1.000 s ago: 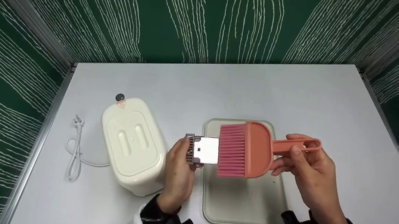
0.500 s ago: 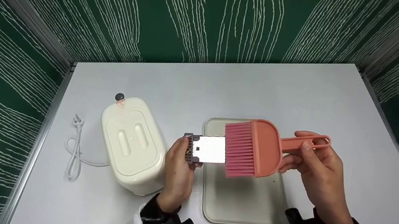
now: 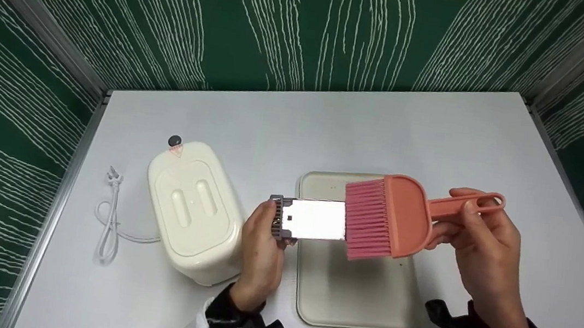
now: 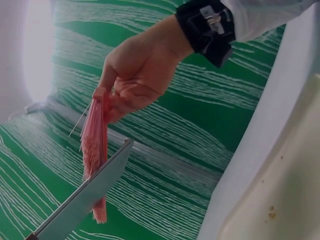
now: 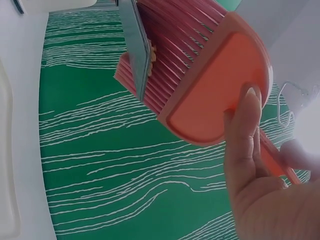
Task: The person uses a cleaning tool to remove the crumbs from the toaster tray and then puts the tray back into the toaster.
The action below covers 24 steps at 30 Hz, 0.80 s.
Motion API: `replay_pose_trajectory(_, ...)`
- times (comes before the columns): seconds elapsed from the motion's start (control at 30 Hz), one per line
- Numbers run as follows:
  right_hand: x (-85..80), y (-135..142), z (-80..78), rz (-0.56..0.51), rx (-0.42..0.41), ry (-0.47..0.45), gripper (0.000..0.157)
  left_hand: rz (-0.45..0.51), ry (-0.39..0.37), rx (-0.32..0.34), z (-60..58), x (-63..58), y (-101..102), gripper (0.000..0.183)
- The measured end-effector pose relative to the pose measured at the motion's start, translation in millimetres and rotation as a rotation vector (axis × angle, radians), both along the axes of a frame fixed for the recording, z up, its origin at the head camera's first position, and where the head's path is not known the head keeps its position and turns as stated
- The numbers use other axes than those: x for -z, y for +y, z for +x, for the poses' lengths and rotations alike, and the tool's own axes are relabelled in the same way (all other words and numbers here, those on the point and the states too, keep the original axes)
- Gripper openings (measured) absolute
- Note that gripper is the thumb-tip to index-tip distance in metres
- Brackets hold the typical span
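Note:
My left hand point(image 3: 262, 254) grips the grey slotted end of a flat metal crumb tray point(image 3: 317, 219), held level above the table. In my right hand point(image 3: 490, 258) is the handle of a coral hand brush point(image 3: 408, 216), thumb on top. Its pink bristles lie over the right end of the crumb tray and hide that edge. The right wrist view shows yellowish crumbs point(image 5: 151, 57) at the tray's edge against the bristles. Below both hands sits a beige shallow tray point(image 3: 353, 303), with small crumbs point(image 4: 271, 212) on it in the left wrist view.
A cream toaster point(image 3: 193, 213) with a lid over its top stands left of my left hand, close beside it. Its white power cord point(image 3: 112, 220) lies bundled on the white table point(image 3: 274, 129). Green walls with white lines surround the table.
The right hand and brush have moved steadily right, so the bristles slid along the crumb tray and more of its bright surface shows. The left hand has stayed put.

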State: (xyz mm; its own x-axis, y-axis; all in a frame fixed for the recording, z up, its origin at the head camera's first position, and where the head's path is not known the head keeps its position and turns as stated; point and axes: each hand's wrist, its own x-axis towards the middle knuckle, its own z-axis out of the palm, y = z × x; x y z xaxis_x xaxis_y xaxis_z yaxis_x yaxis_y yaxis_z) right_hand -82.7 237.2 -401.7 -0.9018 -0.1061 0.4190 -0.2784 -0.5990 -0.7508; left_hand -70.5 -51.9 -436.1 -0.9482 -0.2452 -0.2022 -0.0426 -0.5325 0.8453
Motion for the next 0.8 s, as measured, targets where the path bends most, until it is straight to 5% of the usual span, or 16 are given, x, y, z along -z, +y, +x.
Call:
replay_pose_trajectory(0.27,-1.2,7.3,1.1,0.065,0.111,-0.003,0.027,-0.018,0.014,0.007,0.4,-0.2,-0.8,0.028)
replay_pose_trajectory(0.8,-3.7,16.9,1.4,0.076,0.198,-0.019,0.025,-0.016,0.013,0.006,0.8,0.3,-1.6,0.029)
